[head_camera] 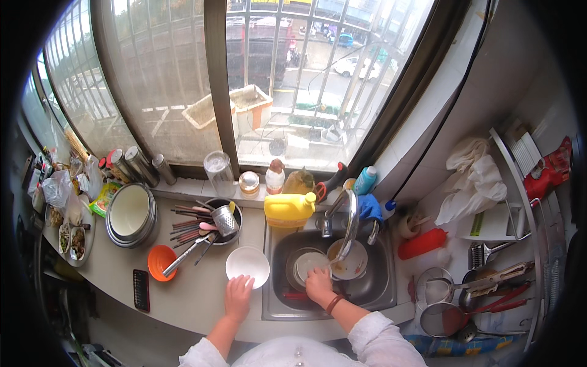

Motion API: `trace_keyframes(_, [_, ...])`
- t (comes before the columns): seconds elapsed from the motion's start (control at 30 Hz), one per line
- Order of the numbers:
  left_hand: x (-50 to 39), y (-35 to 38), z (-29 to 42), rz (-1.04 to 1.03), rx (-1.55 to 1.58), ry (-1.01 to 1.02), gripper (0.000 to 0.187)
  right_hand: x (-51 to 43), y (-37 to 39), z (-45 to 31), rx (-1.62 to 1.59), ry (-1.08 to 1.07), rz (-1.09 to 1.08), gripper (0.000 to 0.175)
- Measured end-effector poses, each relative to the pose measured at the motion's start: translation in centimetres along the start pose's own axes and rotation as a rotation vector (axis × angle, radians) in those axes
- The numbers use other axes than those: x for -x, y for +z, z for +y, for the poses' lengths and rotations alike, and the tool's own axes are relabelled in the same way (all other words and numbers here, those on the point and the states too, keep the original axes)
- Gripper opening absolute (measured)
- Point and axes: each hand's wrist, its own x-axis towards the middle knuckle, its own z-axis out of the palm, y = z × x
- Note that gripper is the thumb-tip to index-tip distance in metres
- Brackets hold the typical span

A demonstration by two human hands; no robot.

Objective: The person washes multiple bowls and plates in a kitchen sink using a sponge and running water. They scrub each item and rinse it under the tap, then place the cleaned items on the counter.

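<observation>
My left hand (238,298) is at the near rim of a white bowl (248,264) on the counter, its fingers over the edge. Inside the steel sink (387,293), my right hand (318,283) grips the near side of another white bowl (313,261), which sits on a larger dish. To its right lies a plate (357,264) with food scraps. The chrome faucet (352,220) arcs above these dishes. Red utensils (295,296) lie at the sink's bottom, partly hidden by my right hand.
A yellow jug (289,206) stands behind the sink. Stacked basins (130,213), an orange bowl (161,261), a black pot of chopsticks (234,236) and a black tray (141,289) occupy the counter leftward. Strainers (441,319) and a red bottle (422,243) are at right.
</observation>
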Motion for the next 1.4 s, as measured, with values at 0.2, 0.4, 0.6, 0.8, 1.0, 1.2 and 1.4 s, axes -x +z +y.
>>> trace_keyframes(0.2, [-0.8, 2.3, 6.7, -0.114, 0.565, -0.172, 0.040, 0.5, -3.8, 3.1, -0.227, 0.051, 0.016, 0.016])
trace_keyframes(0.4, [-5.2, 7.1, 12.8, -0.471, 1.646, -1.287, 0.087, 2.5, -7.1, 0.9, -0.417, 0.026, 0.155, 0.016])
trace_keyframes(0.6, [-4.3, 12.6, 11.7, -0.268, 1.466, -1.141, 0.076, 3.8, -6.4, -2.2, -0.689, -0.019, 0.311, 0.027])
trace_keyframes(0.8, [-4.4, 11.5, 9.4, -0.596, 1.337, -0.988, 0.067, 6.2, -3.8, 1.3, -0.586, -0.257, 0.152, 0.039])
trace_keyframes(1.0, [-5.4, 12.1, 11.3, -0.366, 0.994, -0.915, 0.069, 3.7, -4.2, -3.7, -1.087, 0.192, 0.159, 0.040])
trace_keyframes(1.2, [-7.9, 9.9, 8.2, -0.644, 1.241, -1.046, 0.062, 4.9, -4.0, 1.0, -0.575, -0.244, 0.195, 0.040])
trace_keyframes(1.4, [-6.2, 12.6, 10.6, -0.312, 1.004, -0.831, 0.063, 2.5, -4.3, -3.7, -1.061, 0.134, 0.253, 0.042])
